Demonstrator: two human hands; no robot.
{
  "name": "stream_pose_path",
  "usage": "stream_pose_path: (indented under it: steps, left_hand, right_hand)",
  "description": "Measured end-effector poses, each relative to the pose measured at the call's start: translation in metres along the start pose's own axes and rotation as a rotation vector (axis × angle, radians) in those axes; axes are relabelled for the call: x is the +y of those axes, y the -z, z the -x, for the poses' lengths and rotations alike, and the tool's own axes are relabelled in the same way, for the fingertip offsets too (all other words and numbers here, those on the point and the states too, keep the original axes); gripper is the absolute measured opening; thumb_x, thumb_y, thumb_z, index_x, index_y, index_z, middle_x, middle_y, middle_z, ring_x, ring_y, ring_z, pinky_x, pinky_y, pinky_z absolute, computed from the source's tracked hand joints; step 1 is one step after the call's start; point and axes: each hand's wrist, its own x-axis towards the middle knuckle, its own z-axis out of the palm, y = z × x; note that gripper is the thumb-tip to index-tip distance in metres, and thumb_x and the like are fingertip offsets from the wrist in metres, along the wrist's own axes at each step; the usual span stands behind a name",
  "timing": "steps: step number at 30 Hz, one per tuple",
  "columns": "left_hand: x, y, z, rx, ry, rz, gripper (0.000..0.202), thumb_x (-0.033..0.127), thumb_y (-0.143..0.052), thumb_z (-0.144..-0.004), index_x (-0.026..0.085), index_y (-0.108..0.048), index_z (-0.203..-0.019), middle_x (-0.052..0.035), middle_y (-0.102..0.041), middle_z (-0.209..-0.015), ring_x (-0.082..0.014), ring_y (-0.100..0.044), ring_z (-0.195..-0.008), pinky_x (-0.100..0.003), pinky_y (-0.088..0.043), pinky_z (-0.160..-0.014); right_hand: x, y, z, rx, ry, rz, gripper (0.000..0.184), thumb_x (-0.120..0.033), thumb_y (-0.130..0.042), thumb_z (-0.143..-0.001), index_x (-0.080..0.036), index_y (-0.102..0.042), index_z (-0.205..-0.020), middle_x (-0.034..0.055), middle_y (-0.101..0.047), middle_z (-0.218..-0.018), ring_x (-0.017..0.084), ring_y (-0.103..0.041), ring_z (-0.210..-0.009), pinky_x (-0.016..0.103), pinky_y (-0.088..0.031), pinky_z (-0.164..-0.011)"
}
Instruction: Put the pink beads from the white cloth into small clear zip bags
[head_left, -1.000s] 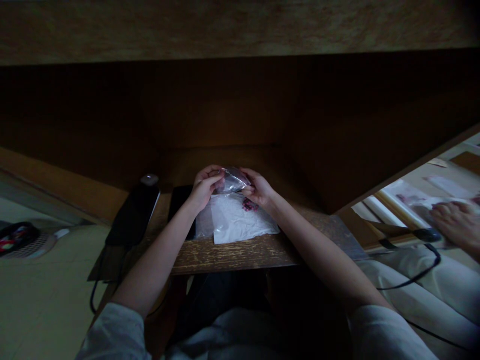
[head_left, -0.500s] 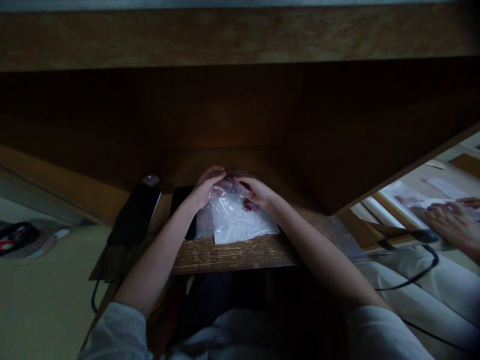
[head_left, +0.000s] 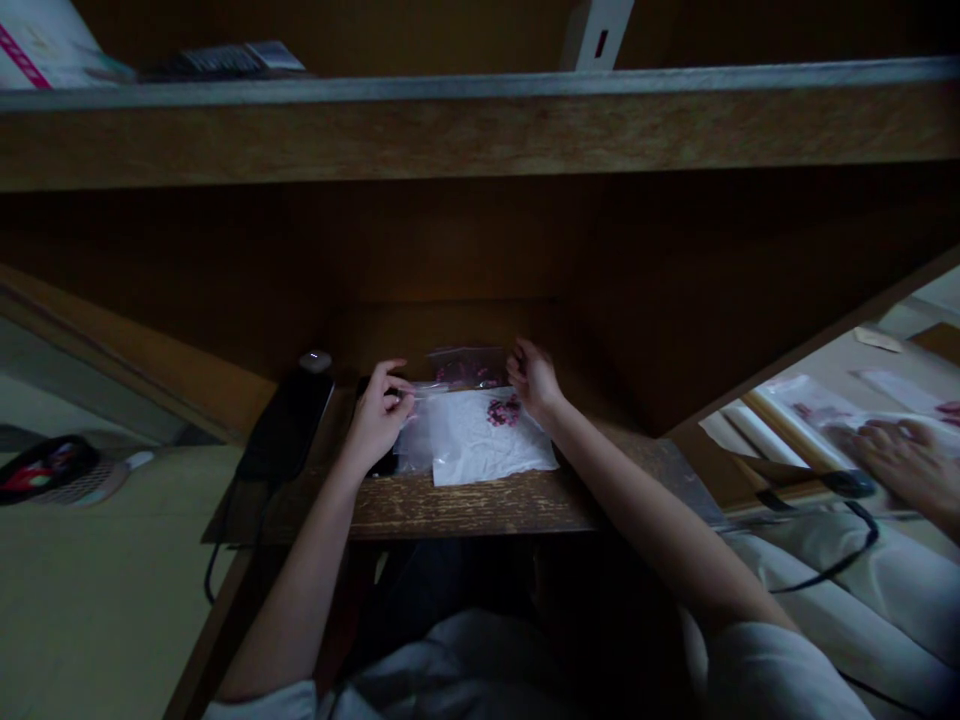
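Clear plastic bag [head_left: 427, 430] sits mid-frame, overlapping the left edge of a white paper sheet [head_left: 487, 452]. Left hand [head_left: 381, 412]: fingers bent at the bag's upper-left corner; can't tell if it's pinched. Right hand [head_left: 534, 382]: fingers curled by the right end of a bag with pink bits [head_left: 469, 368] behind the paper; too dark to tell whether anything's gripped.

Handling, my read: both bags light, limp, slippery, prone to cling. Take them by the top-edge corners, thumb and forefinger; don't squeeze the middle. Dark-pink pile [head_left: 503, 410] on the paper looks small and loose, easy to scatter. It's right beside the right hand, so watch that wrist.

Around: black flat item [head_left: 386, 465] partly under the left hand, black slab [head_left: 281, 430] further left. Shelf board [head_left: 480, 130] crosses the upper frame, limits lifting. Co-worker's hand [head_left: 911, 460] at right edge, well apart.
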Motion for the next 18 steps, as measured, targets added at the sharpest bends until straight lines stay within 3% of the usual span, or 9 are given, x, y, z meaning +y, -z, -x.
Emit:
stream_pose_path:
  steps: [3, 6, 9, 13, 18]
  left_hand:
    - [-0.01, 0.002, 0.014, 0.034, -0.071, -0.274, 0.045, 0.013, -0.05, -0.081, 0.025, -0.041, -0.125, -0.0016, -0.057, -0.094, -0.0112, -0.059, -0.068, -0.027, -0.051, -0.068]
    - [-0.012, -0.002, 0.022, 0.1, -0.197, -0.595, 0.047, 0.009, -0.048, -0.081, 0.023, -0.044, -0.125, -0.0072, -0.057, -0.104, -0.0205, -0.057, -0.094, -0.039, -0.046, -0.088]
    - [-0.005, -0.01, 0.029, 0.142, -0.277, -0.864, 0.04, 0.013, -0.048, -0.083, 0.02, -0.049, -0.123, -0.0122, -0.052, -0.118, -0.0281, -0.048, -0.11, -0.047, -0.04, -0.096]
    - [0.0, -0.021, 0.04, 0.021, -0.324, -0.996, 0.033, 0.026, -0.044, -0.089, 0.022, -0.052, -0.122, -0.0112, -0.052, -0.123, -0.0281, -0.048, -0.111, -0.046, -0.041, -0.094]
    - [-0.005, -0.035, 0.048, -0.109, -0.357, -1.013, 0.037, 0.036, -0.042, -0.092, 0.021, -0.05, -0.124, -0.0109, -0.051, -0.13, -0.0268, -0.048, -0.115, -0.044, -0.04, -0.098]
  right_hand:
    - [0.003, 0.002, 0.01, 0.088, 0.068, 0.097, 0.041, -0.043, -0.064, -0.071, -0.021, -0.031, -0.06, -0.0071, -0.03, -0.047, 0.005, -0.02, -0.038, 0.022, -0.012, -0.035]
    - [0.004, 0.006, 0.018, 0.133, 0.106, 0.154, 0.045, -0.046, -0.067, -0.069, -0.021, -0.031, -0.059, -0.0057, -0.031, -0.049, 0.006, -0.024, -0.042, 0.022, -0.015, -0.037]
    - [0.009, 0.013, 0.02, 0.147, 0.15, 0.216, 0.043, -0.047, -0.064, -0.071, -0.021, -0.034, -0.058, -0.0045, -0.033, -0.049, 0.008, -0.028, -0.045, 0.022, -0.019, -0.039]
    - [0.018, 0.018, 0.018, 0.132, 0.179, 0.247, 0.04, -0.048, -0.062, -0.072, -0.021, -0.036, -0.059, -0.0045, -0.035, -0.051, 0.008, -0.028, -0.047, 0.021, -0.02, -0.039]
    - [0.022, 0.018, 0.017, 0.093, 0.166, 0.231, 0.041, -0.047, -0.064, -0.072, -0.021, -0.036, -0.057, -0.0036, -0.037, -0.054, 0.008, -0.031, -0.047, 0.022, -0.023, -0.04]
